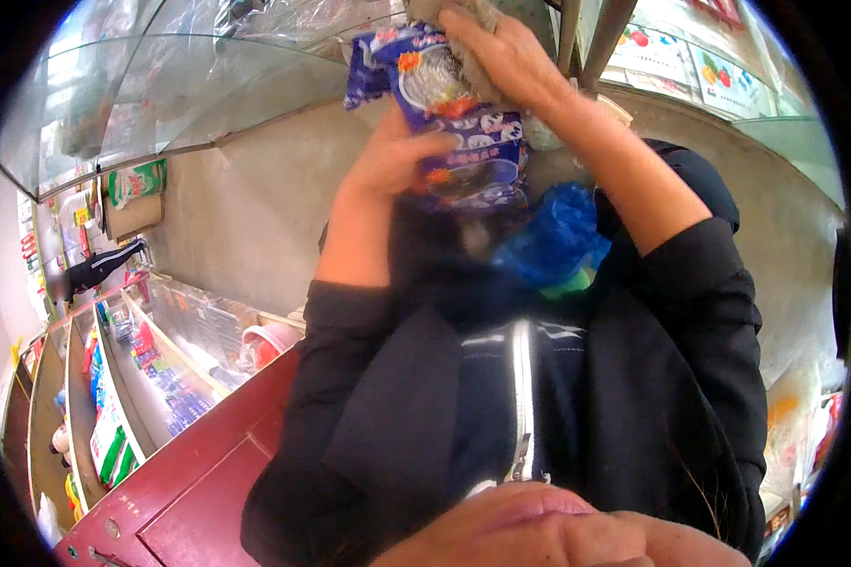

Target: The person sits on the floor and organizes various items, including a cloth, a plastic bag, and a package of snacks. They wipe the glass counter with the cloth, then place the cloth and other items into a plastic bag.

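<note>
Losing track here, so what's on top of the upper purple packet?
A grey-brown cloth beneath your right hand overlaps the upper packet on its right. Anything beneath the cloth is hidden.

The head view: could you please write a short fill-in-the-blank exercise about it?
The ____ hand holds a greyish cloth against a printed packet.
The crumpled plastic bag below the packet in the picture is ____ in colour.
The zip down the person's front is ____ in colour.

Missing words: right; blue; white.
</note>
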The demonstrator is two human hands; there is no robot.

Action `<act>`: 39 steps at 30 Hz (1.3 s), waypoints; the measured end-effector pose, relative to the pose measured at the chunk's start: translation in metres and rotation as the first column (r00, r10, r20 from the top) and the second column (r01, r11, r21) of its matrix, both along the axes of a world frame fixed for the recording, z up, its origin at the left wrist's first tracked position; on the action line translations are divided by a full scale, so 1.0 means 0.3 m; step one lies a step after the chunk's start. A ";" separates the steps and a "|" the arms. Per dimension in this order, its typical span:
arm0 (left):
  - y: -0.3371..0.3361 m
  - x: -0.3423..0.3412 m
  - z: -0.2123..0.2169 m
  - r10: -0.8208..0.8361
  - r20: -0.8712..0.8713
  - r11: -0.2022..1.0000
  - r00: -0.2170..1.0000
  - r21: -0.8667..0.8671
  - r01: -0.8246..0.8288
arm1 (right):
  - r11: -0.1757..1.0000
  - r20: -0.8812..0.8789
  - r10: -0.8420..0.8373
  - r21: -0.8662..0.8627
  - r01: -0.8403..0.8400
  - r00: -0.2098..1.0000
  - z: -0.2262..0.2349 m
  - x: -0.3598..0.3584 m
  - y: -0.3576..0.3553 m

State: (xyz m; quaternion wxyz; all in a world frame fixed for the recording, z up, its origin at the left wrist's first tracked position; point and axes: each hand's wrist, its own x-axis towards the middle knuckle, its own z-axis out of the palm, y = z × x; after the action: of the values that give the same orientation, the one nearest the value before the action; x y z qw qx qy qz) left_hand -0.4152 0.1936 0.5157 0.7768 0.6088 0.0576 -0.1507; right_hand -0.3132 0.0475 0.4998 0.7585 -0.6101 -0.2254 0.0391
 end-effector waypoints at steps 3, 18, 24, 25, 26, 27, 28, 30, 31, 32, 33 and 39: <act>0.039 -0.008 -0.028 -0.039 0.040 0.995 0.998 0.097 0.035 | 0.926 0.547 -0.131 -0.230 0.299 0.827 0.041 -0.076 0.006; 0.030 -0.018 -0.038 0.001 0.074 0.920 0.997 0.391 -0.030 | 0.939 -0.133 0.028 -0.336 -0.072 0.991 0.018 0.042 -0.036; 0.056 -0.028 0.007 -0.063 0.059 0.910 0.996 0.413 0.033 | 0.976 -0.737 0.097 -0.061 -0.209 0.669 0.080 0.028 -0.079; 0.051 -0.026 0.016 -0.061 0.099 0.935 0.993 0.355 0.022 | 0.961 -0.724 0.129 -0.076 -0.265 0.677 0.087 0.018 -0.084; 0.047 -0.025 0.021 -0.056 0.138 0.955 0.989 0.295 0.013 | 0.943 -0.712 0.162 -0.092 -0.319 0.683 0.088 0.012 -0.093; 0.044 -0.023 0.025 -0.051 0.179 0.972 0.983 0.234 0.008 | 0.923 -0.699 0.194 -0.108 -0.370 0.688 0.095 0.004 -0.103; 0.046 -0.022 0.025 -0.057 0.204 0.971 0.977 0.241 0.006 | 0.914 -0.634 0.216 -0.136 -0.381 0.743 0.116 -0.009 -0.110; 0.050 -0.015 0.023 -0.072 0.251 0.968 0.965 0.253 0.006 | 0.915 -0.590 0.257 -0.106 -0.389 0.765 0.109 -0.018 -0.113; 0.050 -0.014 0.027 -0.101 0.260 0.967 0.960 0.251 0.033 | 0.915 -0.568 0.276 -0.091 -0.392 0.775 0.099 -0.022 -0.116; 0.051 -0.012 0.037 -0.129 0.269 0.966 0.954 0.250 0.060 | 0.915 -0.588 0.329 0.007 -0.402 0.739 0.079 -0.011 -0.116; 0.054 -0.014 0.045 -0.155 0.278 0.965 0.948 0.249 0.085 | 0.917 -0.588 0.333 0.019 -0.400 0.737 0.071 -0.010 -0.117; 0.080 -0.004 0.023 0.238 0.300 0.929 0.924 -0.348 -0.127 | 0.920 -0.468 0.349 0.009 -0.391 0.812 0.058 -0.010 -0.123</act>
State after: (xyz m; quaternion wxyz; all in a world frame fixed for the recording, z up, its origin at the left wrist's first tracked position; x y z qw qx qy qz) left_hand -0.4165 0.2175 0.5224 0.8746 0.4823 -0.0443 0.0221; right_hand -0.3163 0.0107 0.5171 0.7402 -0.5603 -0.1514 0.3395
